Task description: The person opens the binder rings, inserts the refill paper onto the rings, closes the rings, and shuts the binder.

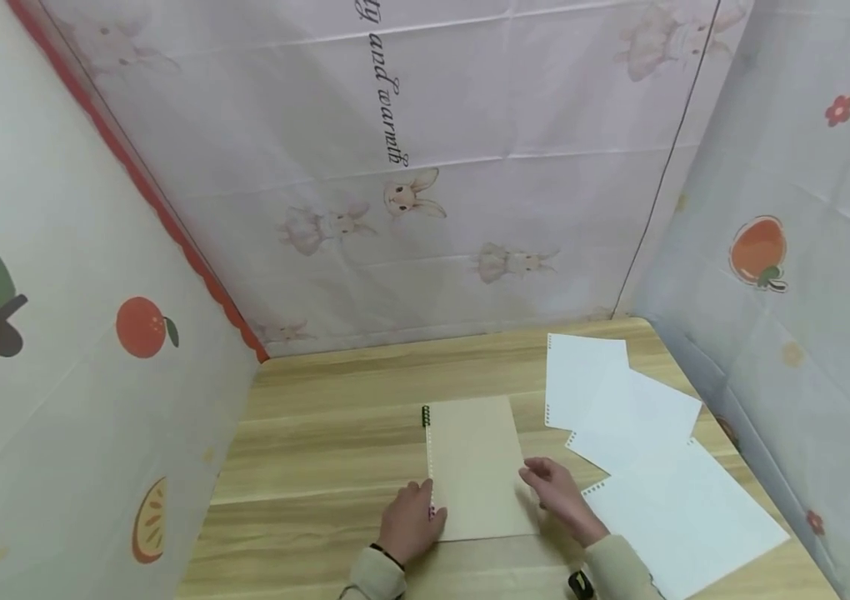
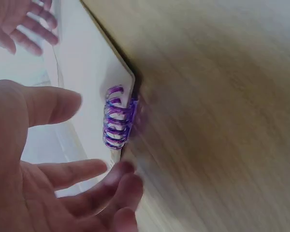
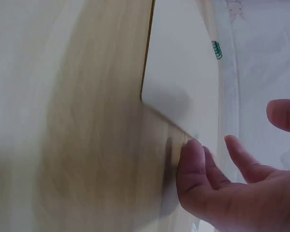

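Note:
A notebook with a plain cream cover lies on the table. A green ring binder clip sits at the far end of its punched left edge, and a purple ring clip at the near end. My left hand is at the near left corner; in the left wrist view its thumb stands apart from the fingers, whose tips are right at the edge beside the purple rings. At the opposite long edge, my right hand has its fingertips against the cover's side, thumb lifted away.
Three loose white punched sheets lie to the right on the wooden table: a far one, a middle one and a near one, overlapping. Printed cloth walls rise at the back and both sides.

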Demonstrator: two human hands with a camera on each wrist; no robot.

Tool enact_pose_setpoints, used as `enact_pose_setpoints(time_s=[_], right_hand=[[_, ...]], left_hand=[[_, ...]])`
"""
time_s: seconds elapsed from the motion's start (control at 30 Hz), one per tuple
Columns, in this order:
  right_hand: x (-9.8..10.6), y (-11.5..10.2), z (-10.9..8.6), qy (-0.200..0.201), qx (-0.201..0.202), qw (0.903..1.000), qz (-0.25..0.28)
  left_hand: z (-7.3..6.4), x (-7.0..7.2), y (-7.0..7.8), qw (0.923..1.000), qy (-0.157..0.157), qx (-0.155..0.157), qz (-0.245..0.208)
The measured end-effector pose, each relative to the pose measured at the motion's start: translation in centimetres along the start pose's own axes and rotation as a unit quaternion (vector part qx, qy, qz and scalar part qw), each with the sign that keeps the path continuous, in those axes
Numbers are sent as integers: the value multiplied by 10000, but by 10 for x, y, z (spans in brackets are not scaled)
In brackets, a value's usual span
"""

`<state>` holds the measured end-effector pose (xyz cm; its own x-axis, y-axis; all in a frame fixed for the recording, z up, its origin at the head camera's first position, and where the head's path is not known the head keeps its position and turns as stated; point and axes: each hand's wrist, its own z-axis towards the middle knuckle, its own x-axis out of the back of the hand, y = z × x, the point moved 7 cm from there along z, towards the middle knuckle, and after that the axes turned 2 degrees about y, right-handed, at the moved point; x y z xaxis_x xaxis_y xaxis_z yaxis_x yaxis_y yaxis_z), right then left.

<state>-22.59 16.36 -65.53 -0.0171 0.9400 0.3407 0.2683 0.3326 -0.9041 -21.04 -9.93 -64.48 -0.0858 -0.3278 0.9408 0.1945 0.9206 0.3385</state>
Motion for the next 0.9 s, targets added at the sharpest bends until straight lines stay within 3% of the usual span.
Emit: enact_pose_setpoints(time_s=[0.13,0.2,0.47,0.63,0.73,0.9], right_hand=[[5,-12,15,240,495,9975,-441],[5,-20,26,295,740,9948,-631],[-15,-44,72,79,1414,9815,-1289],[-33,-52,96,-51,2046,9545,-2170],[-39,-54,106,-109,2184,9356,-2773],[-44,-50,122,-148,2221,8915,-3945]], left_hand=[[-3,-4,6,9991,98,-362,202],[-5,-10,8,9978,-31,-596,295],[-12,-29,14,9901,-290,-1139,774],[-13,-34,13,9879,-461,-1221,841],[-13,-33,16,9889,-617,-1162,683],[-14,-29,20,9894,-828,-1091,478]])
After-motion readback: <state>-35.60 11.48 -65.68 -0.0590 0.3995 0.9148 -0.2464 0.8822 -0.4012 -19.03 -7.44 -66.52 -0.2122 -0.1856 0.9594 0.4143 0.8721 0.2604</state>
